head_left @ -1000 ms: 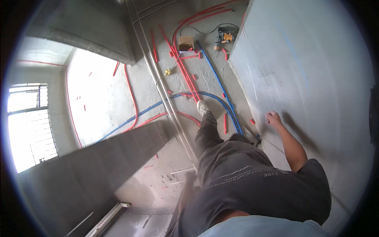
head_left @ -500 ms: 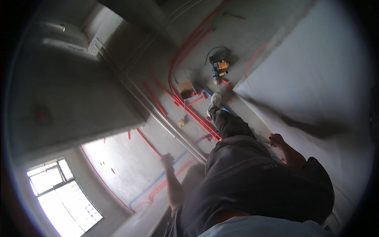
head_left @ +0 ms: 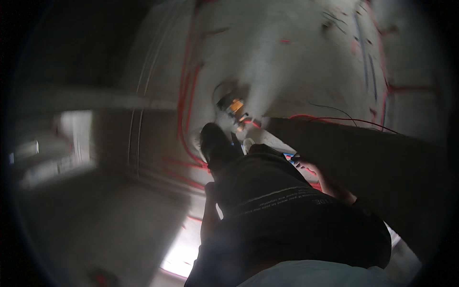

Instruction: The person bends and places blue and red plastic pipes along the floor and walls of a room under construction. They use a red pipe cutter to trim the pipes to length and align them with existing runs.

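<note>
My right hand [head_left: 305, 166] is at my right side, beside the wall corner, with its fingers curled. Something dark shows at its fingertips, too blurred to name. Close to my left thigh hangs my left hand [head_left: 210, 189], dark and smeared, its fingers not readable. A black and orange power tool, like a rotary hammer drill [head_left: 234, 106], lies on the concrete floor ahead of my feet, apart from both hands. Its dark cable [head_left: 221, 88] loops behind it.
Red conduit pipes [head_left: 183, 103] run along the floor at left, bending toward my feet. A low dark wall [head_left: 344, 143] stands to my right, with a thin red cable [head_left: 330, 118] along its far edge. Pale pipes [head_left: 135, 129] run farther left.
The view has swung to the right, and I have stepped nearer the drill. My left leg has come forward. Both hands have moved closer to my body; the window has left the view.
</note>
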A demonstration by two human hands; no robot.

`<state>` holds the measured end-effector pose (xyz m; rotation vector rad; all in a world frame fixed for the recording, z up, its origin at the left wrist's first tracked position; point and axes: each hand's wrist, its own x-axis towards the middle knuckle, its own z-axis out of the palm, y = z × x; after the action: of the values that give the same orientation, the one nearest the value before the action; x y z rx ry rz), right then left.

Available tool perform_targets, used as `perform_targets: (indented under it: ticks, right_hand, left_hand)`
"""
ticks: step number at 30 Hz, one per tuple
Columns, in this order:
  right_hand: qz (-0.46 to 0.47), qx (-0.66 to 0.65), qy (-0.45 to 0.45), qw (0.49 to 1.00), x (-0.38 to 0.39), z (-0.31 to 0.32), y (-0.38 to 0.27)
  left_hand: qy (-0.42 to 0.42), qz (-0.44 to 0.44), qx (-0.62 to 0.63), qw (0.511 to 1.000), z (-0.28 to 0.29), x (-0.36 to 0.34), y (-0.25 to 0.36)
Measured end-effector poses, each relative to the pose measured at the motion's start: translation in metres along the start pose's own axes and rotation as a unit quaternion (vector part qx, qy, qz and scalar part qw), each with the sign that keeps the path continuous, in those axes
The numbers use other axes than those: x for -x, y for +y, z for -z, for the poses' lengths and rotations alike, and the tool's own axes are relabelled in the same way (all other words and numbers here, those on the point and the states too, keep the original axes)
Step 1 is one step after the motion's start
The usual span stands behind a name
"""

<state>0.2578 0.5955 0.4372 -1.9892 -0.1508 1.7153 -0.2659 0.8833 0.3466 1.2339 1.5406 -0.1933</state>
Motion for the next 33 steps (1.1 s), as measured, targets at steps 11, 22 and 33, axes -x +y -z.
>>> perform_targets:
  ticks: [11,22,33]
  right_hand:
    - [-0.306,-0.071,0.215,0.925,-0.007,-0.233,0.009]
    - [-0.202,-0.56,0.181,0.783,-0.137,-0.371,-0.345]
    - [-0.085,0.077,0.196,0.974,-0.395,-0.365,-0.452]
  left_hand:
    - [-0.083,0.023,-0.116,0.989,0.228,-0.339,0.41]
    - [-0.164,-0.314,-0.374,0.857,0.099,-0.453,0.88]
    - [-0.407,-0.445,-0.632,0.486,-0.222,-0.359,1.017]
